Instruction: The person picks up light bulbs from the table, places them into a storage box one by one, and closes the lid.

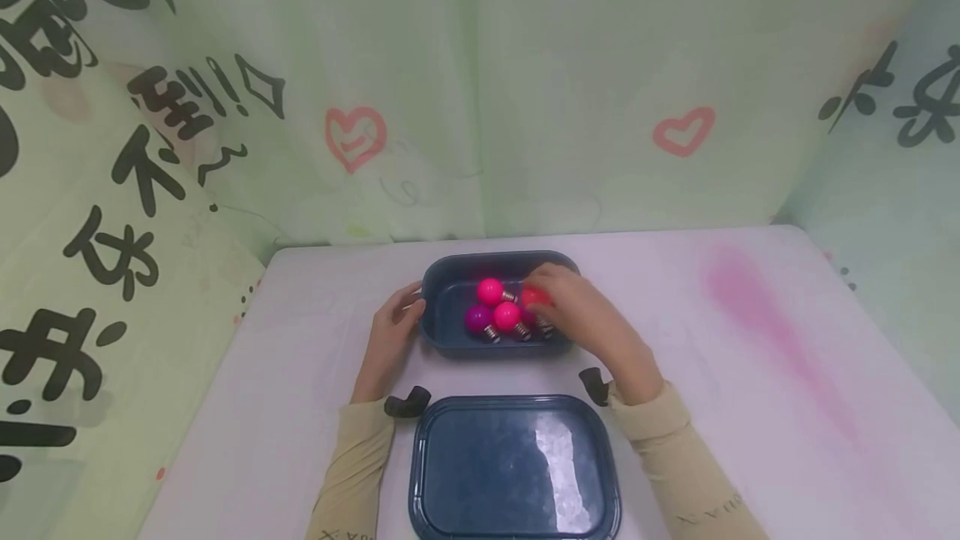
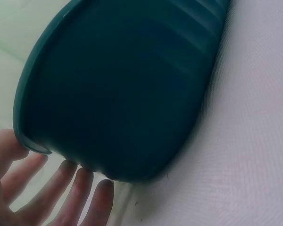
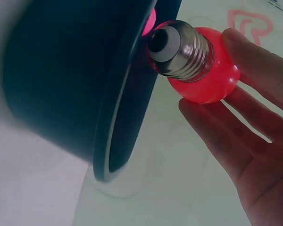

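Observation:
My right hand (image 1: 573, 302) pinches a red light bulb (image 3: 205, 66) by its round globe, fingers on one side and thumb on the other. Its metal screw base points toward the dark blue box in the right wrist view. The hand is over the right part of that box (image 1: 450, 261). Inside lie several coloured bulbs, among them a pink bulb (image 1: 491, 291), another pink bulb (image 1: 507, 317) and a purple bulb (image 1: 477, 319). At the box's left end, my left hand (image 1: 390, 332) touches the outer wall with fairly straight fingers (image 2: 47, 188), near the rim.
A dark blue lid (image 1: 487, 473) lies flat on the white-covered table (image 1: 262, 440), nearer me than the box. Green cloth walls (image 1: 525, 107) with writing and red hearts rise behind and at both sides. A pink stain (image 1: 772, 332) marks the table's right side.

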Demonstrator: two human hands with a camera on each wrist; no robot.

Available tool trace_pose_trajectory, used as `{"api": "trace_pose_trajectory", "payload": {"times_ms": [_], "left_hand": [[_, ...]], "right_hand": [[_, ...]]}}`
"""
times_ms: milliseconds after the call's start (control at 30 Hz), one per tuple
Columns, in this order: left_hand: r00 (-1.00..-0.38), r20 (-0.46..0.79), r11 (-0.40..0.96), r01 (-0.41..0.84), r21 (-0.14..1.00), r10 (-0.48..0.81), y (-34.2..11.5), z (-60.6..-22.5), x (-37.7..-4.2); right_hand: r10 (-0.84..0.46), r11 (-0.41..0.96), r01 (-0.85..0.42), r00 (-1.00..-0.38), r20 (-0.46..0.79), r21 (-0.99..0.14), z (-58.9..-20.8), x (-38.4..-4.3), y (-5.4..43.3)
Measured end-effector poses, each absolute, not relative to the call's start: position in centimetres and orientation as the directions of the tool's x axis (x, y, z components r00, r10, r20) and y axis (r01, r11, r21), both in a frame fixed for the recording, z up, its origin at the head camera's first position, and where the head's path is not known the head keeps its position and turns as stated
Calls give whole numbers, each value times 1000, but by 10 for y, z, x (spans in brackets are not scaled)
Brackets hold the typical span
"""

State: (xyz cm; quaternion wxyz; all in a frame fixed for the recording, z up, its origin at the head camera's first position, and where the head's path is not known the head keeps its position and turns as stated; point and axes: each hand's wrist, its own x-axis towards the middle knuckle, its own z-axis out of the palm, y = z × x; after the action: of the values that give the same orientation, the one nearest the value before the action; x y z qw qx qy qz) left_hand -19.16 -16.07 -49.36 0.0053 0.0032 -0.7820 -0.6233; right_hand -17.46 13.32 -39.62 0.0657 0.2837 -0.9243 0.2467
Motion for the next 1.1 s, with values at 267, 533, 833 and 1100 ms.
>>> {"api": "trace_pose_trajectory", "payload": {"times_ms": [267, 533, 833, 1100], "left_hand": [[-1000, -5, 227, -9, 974, -19, -160, -493, -193], [-1000, 2, 250, -4, 968, -23, -159, -493, -194], [-1000, 12, 285, 3, 959, -29, -159, -495, -196], [-1000, 6, 270, -1, 963, -28, -159, -495, -197]], "right_hand": [[-505, 708, -572, -820, 269, -414, -398, -179, 115], [-518, 711, -565, -824, 232, -419, -400, -182, 94], [-541, 699, -557, -822, 178, -449, -408, -184, 70], [-588, 668, -607, -785, 194, -430, -416, -188, 55]]}}
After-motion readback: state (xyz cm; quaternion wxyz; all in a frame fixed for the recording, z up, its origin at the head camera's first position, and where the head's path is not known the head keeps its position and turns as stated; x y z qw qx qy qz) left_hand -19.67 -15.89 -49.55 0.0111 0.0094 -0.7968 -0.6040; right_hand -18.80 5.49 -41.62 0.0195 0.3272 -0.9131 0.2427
